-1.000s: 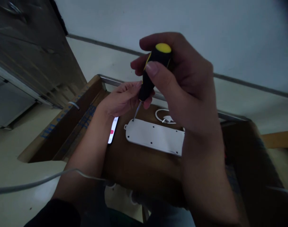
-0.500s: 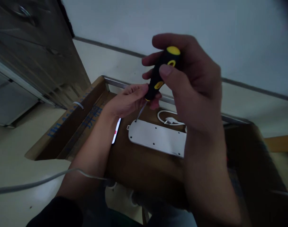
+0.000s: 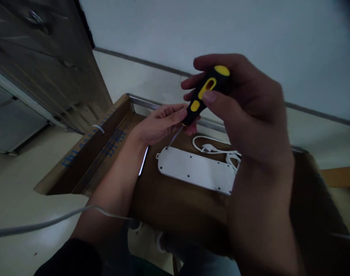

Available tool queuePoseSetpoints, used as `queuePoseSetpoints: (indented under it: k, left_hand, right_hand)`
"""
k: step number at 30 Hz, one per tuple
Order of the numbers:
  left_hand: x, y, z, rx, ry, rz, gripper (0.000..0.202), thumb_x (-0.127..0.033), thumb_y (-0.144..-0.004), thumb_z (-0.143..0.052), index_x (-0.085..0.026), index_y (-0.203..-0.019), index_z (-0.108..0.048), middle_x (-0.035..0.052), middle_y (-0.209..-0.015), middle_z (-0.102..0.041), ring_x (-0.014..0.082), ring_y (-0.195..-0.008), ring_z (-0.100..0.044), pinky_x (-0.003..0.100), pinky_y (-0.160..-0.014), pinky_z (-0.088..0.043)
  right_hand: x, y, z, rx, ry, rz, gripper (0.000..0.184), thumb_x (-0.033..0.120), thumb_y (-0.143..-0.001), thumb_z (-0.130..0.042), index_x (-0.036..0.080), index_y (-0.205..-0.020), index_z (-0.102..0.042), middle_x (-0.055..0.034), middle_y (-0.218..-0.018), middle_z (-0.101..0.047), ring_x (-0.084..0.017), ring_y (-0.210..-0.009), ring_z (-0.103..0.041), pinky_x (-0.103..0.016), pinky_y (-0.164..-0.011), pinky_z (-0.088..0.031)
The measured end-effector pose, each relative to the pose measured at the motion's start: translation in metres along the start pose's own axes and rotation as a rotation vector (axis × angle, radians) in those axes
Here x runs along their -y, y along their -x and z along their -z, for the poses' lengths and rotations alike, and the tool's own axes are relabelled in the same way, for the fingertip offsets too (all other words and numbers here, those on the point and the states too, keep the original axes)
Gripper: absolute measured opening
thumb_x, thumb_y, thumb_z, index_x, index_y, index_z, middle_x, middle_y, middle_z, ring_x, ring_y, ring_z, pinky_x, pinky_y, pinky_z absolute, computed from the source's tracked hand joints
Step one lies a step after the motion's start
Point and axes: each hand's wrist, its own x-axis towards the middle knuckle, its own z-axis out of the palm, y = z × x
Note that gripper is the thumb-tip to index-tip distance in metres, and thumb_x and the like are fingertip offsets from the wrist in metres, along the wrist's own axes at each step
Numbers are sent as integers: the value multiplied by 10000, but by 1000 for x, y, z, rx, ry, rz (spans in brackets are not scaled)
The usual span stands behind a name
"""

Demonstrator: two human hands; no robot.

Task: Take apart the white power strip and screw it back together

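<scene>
My right hand (image 3: 250, 103) grips the upper handle of a black and yellow screwdriver (image 3: 195, 106), thumb on its near side. Lower down, the fingers of my left hand (image 3: 165, 120) close round the handle's bottom end, just above the shaft. The screwdriver leans, its tip at a corner hole of a white power strip (image 3: 198, 168). That strip lies with its screw-holed face up on brown cardboard; my right wrist covers its right end. Behind it lies its white cord with a plug (image 3: 208, 148).
A phone (image 3: 143, 161) with a lit screen lies beside my left forearm. Cardboard flaps (image 3: 85, 153) with blue writing rise at the left. A metal rail (image 3: 146, 101) runs along the back, near the wall. A grey cable (image 3: 48, 222) crosses the lower left.
The screwdriver handle has turned, showing more of its yellow inlays. Both hands and the strip appear slightly farther right as the view shifts; the tip stays at the same corner hole.
</scene>
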Motion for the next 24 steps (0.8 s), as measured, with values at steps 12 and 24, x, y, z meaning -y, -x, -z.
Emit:
queuePoseSetpoints:
  k: [12,24]
  left_hand:
    - [7,0,4,-3,-22,12,470,-667,-865,-773,-203,-921,-721,4,-842,-700,143,-777,-697,286,-772,-601]
    - [3,2,2,-8,25,24,493,-685,-808,-784,-224,-930,-660,8,-863,-659,157,-824,-647,305,-793,-548]
  right_hand:
    - [-1,-4,-21,-252,223,73,424,514,-867,-774,179,-1041,-581,-8,-960,-572,-59,-760,-507,-266,-695,-466]
    - [-9,-9,-34,-425,213,134,501,396,-744,-894,183,-798,-444,25,-756,-456,-51,-681,-400,-235,-627,-384]
